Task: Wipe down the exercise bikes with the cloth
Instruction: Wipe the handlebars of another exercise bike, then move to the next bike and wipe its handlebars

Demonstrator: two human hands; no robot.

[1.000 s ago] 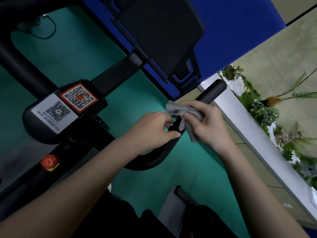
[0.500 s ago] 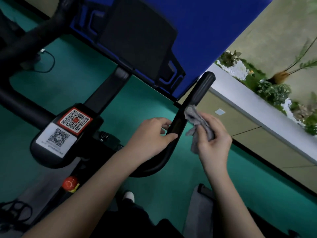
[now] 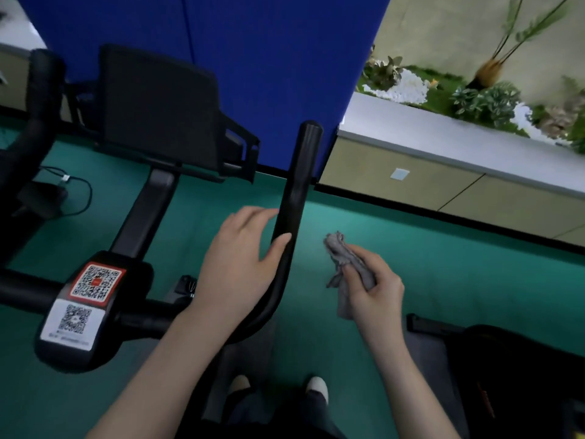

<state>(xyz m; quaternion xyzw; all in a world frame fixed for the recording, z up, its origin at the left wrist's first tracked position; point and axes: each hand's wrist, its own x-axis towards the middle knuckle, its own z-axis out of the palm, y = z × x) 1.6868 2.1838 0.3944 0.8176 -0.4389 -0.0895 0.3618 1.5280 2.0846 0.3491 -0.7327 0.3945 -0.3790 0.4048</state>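
Observation:
A black exercise bike fills the left and middle of the head view. Its right handlebar grip (image 3: 296,191) curves up towards a blue partition. My left hand (image 3: 242,264) hovers at that grip with relaxed fingers; the thumb tip touches the bar. My right hand (image 3: 375,288) grips a crumpled grey cloth (image 3: 343,264) a short way right of the grip, clear of the bar. The bike's stem carries a plate with two QR stickers (image 3: 87,299). A black screen holder (image 3: 158,109) stands behind it.
A blue partition (image 3: 269,58) rises just behind the bike. A low beige cabinet with a white top (image 3: 443,144) and plants runs along the right. The floor is green (image 3: 443,264). A dark bike part (image 3: 506,375) sits at the lower right. My shoes (image 3: 316,386) show below.
My right hand has pulled the cloth off the handlebar grip and moved right. My left hand has loosened its hold on the grip. The view has swung, so the bar now stands more upright.

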